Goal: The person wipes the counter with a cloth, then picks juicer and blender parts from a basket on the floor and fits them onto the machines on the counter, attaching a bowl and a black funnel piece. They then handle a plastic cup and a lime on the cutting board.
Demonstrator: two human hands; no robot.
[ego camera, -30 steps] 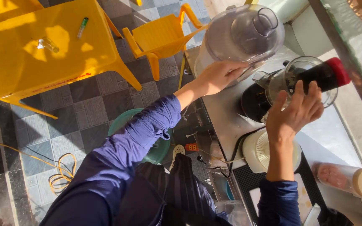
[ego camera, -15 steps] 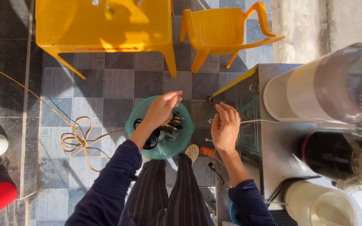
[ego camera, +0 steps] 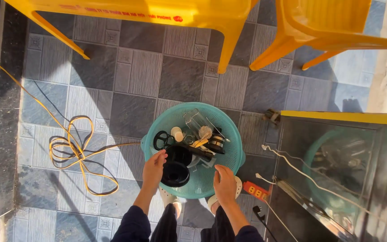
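Both hands had dropped from mid-air above the basket down to its near edge, and the view had steadied straight over it. Left hand (ego camera: 154, 166) sat inside the near-left part of the teal basket (ego camera: 229, 134), fingers curled down onto the black round cup (ego camera: 174, 172); whether they had actually closed on its rim was hard to tell from overhead, so call it touching rather than gripped. Right hand (ego camera: 225, 183) lay on the basket's near rim, fingers bent over the edge, resting on the plastic more than clamping it.

That basket stood on the grey tiled floor (ego camera: 131, 85), just in front of the person's feet, beside the glass-fronted cart (ego camera: 337, 179) on the right and below the yellow table (ego camera: 157, 11).

As for handling: the basket looked like thin slotted plastic, light in itself and likely to flex when loaded, so a two-sided hold on the rim would have suited it best. Its load was loose, and it would slide and rattle if tipped: a clear plastic jug (ego camera: 196, 121), a black ring lid (ego camera: 161, 140), a small cream cap (ego camera: 177, 133). The black cup seemed rigid, smooth and probably a little slippery, best taken by the rim or pinched across the wall. The clear jug looked the most breakable piece.

A yellow cable (ego camera: 70, 148) lay coiled on the tiles to the left, well apart.
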